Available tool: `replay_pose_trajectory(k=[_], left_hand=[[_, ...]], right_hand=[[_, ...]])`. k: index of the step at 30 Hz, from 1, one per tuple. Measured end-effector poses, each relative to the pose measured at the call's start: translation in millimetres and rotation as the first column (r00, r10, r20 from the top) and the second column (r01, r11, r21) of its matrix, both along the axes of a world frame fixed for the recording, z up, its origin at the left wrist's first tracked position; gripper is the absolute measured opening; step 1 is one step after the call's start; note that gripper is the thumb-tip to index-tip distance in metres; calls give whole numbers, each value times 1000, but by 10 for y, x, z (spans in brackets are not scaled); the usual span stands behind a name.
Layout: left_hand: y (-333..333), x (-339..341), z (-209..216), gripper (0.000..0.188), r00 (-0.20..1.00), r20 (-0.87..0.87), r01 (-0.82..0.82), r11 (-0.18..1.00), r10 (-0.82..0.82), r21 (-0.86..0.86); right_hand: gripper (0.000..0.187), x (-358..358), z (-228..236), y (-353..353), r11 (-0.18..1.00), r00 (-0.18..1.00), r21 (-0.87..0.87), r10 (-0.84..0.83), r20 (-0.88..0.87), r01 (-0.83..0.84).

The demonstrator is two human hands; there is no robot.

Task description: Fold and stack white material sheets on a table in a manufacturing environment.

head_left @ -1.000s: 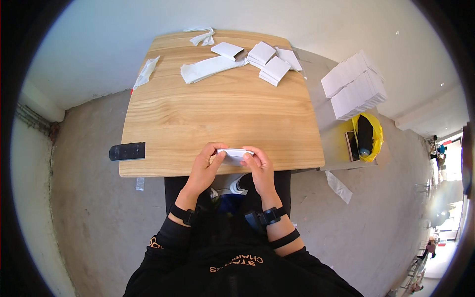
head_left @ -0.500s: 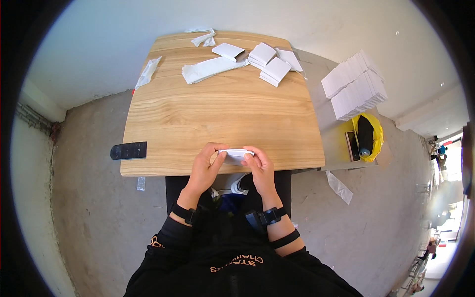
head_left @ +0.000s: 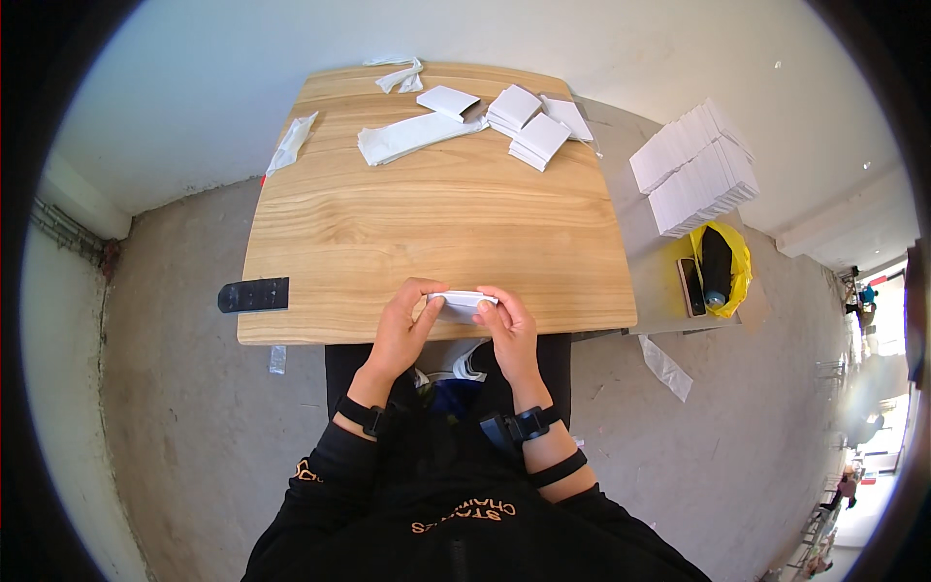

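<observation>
1 small white card piece (head_left: 463, 304), pinched at both ends (left hand (head_left: 398, 328), right hand (head_left: 513, 332)), is held at the near edge of the wooden table (head_left: 436, 228). Squeeze too hard and it'd probably crease, imo; slacken 1 side and it could slip down.

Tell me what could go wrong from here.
The white card piece, held between the left hand and the right hand by the near edge of the wooden table, might drop toward the lap or floor if either grip slips. The dark flat object juts past the table's left edge, so a knock could send it off. The overlapping white boxes at the far side may slide if bumped.
</observation>
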State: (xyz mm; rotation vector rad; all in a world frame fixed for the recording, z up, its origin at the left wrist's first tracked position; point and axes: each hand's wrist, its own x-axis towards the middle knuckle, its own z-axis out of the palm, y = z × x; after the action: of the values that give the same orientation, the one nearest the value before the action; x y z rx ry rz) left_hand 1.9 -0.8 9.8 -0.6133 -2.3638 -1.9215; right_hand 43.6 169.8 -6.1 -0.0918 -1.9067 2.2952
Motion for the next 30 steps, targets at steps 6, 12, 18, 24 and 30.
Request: replay_pose_trajectory(k=[6, 12, 18, 24, 30], left_hand=[[-8, 5, 58, 15, 995, -92, -31, 998, 27, -47], [-4, 31, 53, 18, 981, -178, -93, 990, 74, -103], [2, 47, 93, 19, 977, -197, -118, 979, 84, -168], [1, 57, 92, 19, 981, -170, -116, 988, 97, -106], [18, 53, 79, 19, 987, -136, -99, 989, 83, -111]], right_hand=[[23, 46, 71, -50, 987, 991, 113, -105, -83, 114], [21, 60, 95, -38, 986, 989, 146, -66, -130, 85], [19, 55, 54, -19, 977, 989, 184, -83, -122, 104], [19, 54, 87, 80, 995, 998, 96, 3, -63, 4], [20, 49, 101, 95, 996, 998, 86, 9, -57, -4]])
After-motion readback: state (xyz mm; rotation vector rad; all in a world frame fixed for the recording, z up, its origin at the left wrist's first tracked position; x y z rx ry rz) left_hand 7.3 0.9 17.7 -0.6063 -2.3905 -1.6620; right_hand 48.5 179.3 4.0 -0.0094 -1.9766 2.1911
